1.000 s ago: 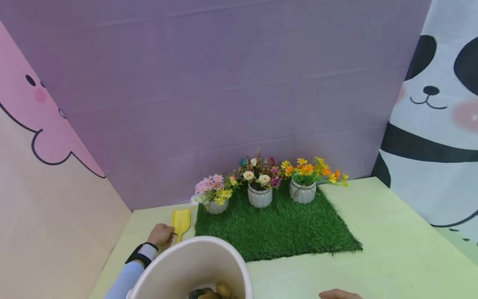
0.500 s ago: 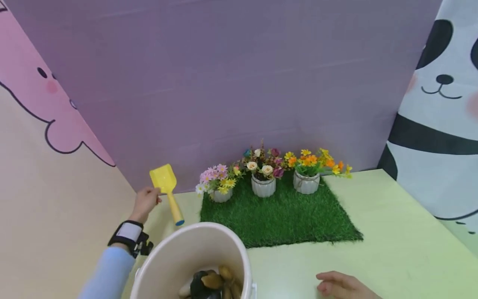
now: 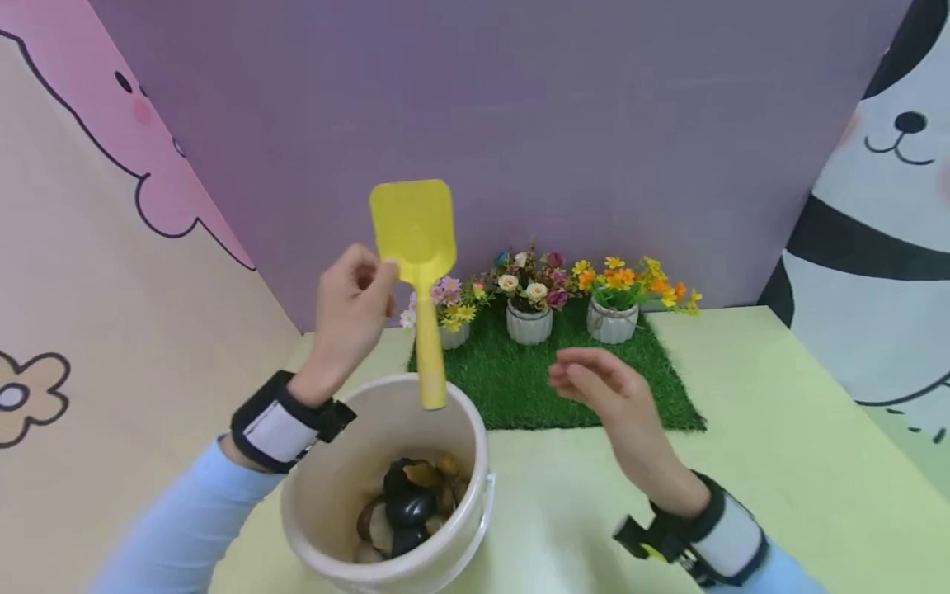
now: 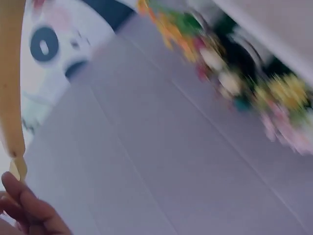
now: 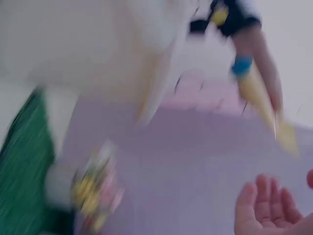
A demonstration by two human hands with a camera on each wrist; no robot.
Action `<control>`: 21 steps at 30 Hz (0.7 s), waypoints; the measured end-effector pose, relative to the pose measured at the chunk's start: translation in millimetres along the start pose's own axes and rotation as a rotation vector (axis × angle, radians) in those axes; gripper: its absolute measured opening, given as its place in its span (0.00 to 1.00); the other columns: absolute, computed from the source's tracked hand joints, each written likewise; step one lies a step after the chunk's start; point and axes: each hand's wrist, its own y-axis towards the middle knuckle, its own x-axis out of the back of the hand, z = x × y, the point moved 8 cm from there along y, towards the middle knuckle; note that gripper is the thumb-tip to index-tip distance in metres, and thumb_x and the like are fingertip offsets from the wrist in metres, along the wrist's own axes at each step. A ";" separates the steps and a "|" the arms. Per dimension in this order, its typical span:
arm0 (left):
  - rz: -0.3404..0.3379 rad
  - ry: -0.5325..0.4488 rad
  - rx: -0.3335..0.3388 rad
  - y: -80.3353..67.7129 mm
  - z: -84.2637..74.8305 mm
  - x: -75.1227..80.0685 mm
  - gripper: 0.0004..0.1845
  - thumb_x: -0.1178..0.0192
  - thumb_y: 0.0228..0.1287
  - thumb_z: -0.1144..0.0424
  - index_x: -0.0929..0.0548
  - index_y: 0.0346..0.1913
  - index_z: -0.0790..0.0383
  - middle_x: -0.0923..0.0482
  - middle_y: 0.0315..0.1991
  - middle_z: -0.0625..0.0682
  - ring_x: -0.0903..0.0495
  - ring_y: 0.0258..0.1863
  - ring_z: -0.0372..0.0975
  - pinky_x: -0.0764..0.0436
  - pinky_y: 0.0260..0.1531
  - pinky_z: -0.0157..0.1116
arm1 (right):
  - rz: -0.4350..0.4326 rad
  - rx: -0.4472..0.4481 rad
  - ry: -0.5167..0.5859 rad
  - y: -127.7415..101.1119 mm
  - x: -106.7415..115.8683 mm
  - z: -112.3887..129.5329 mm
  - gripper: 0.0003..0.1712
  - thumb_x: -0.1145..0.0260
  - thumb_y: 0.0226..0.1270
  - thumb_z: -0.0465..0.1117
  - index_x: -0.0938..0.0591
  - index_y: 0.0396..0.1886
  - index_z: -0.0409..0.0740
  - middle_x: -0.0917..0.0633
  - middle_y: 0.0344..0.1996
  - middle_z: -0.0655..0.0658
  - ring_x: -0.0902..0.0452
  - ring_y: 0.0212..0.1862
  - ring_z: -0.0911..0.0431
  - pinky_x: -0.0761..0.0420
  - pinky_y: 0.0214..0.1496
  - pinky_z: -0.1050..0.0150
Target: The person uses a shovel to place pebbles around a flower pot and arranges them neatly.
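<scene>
My left hand [image 3: 355, 299] pinches a yellow toy shovel [image 3: 418, 247] at the neck below its blade, holding it upright, blade up, with the handle end hanging over a cream bucket [image 3: 475, 450]. The bucket holds dark and tan stones [image 3: 408, 503]. In the blurred left wrist view the shovel [image 4: 10, 88] runs along the left edge above my fingers [image 4: 24, 205]. My right hand [image 3: 604, 388] hovers open over the near edge of a green grass mat [image 3: 519, 388], right of the bucket; its fingers [image 5: 264, 205] show in the blurred right wrist view.
Three small white pots of artificial flowers [image 3: 530, 297] stand in a row at the back of the grass mat. The pale green tabletop [image 3: 779, 462] is walled by a purple back panel, a pink cartoon panel on the left and a panda panel on the right.
My left hand picked the shovel off the table and raised it upright over the bucket. My right hand rose from the table's near edge to hover over the mat. The view tilted down.
</scene>
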 end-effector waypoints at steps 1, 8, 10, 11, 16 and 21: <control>0.005 -0.029 -0.056 -3.9 -9.8 -9.7 0.09 0.48 0.70 0.69 0.27 0.29 0.65 0.29 0.16 0.46 0.30 0.14 0.31 0.31 0.12 0.27 | 0.044 0.015 0.028 3.1 -15.7 7.5 0.14 0.45 0.74 0.35 0.24 0.56 0.38 0.15 0.47 0.49 0.18 0.50 0.61 0.17 0.56 0.70; 0.051 -0.140 -0.294 -25.8 -47.3 -50.0 0.08 0.49 0.69 0.73 0.28 0.29 0.71 0.29 0.15 0.58 0.32 0.13 0.29 0.33 0.13 0.26 | 0.211 -0.094 0.019 14.0 -90.1 10.1 0.26 0.44 0.72 0.34 0.35 0.67 0.34 0.21 0.53 0.30 0.20 0.53 0.50 0.18 0.60 0.59; 0.067 -0.150 -0.293 -27.0 -49.5 -54.9 0.09 0.49 0.69 0.73 0.28 0.29 0.70 0.31 0.14 0.57 0.32 0.13 0.30 0.34 0.13 0.26 | 0.150 -0.088 0.031 18.5 -95.7 6.6 0.23 0.45 0.72 0.32 0.33 0.64 0.34 0.18 0.40 0.33 0.18 0.41 0.53 0.15 0.50 0.62; 0.075 -0.148 -0.287 -27.4 -49.9 -57.0 0.09 0.49 0.69 0.73 0.28 0.29 0.70 0.31 0.14 0.57 0.33 0.13 0.31 0.35 0.13 0.26 | 0.109 -0.073 0.030 20.4 -95.9 5.5 0.21 0.46 0.72 0.32 0.32 0.63 0.33 0.19 0.33 0.37 0.19 0.34 0.56 0.15 0.43 0.64; 0.107 -0.139 -0.243 -28.2 -47.3 -62.7 0.09 0.48 0.70 0.72 0.27 0.29 0.69 0.30 0.14 0.56 0.32 0.13 0.31 0.33 0.13 0.26 | -0.096 -0.024 -0.044 25.0 -84.3 0.5 0.12 0.45 0.71 0.32 0.27 0.52 0.33 0.30 0.16 0.50 0.34 0.15 0.62 0.28 0.17 0.72; 0.200 -0.079 -0.164 -29.1 -38.4 -64.8 0.08 0.47 0.73 0.68 0.22 0.36 0.69 0.28 0.17 0.56 0.27 0.16 0.37 0.27 0.18 0.27 | -0.140 -0.046 -0.062 27.4 -74.8 -5.3 0.09 0.43 0.72 0.34 0.24 0.47 0.35 0.31 0.14 0.51 0.37 0.12 0.62 0.33 0.13 0.72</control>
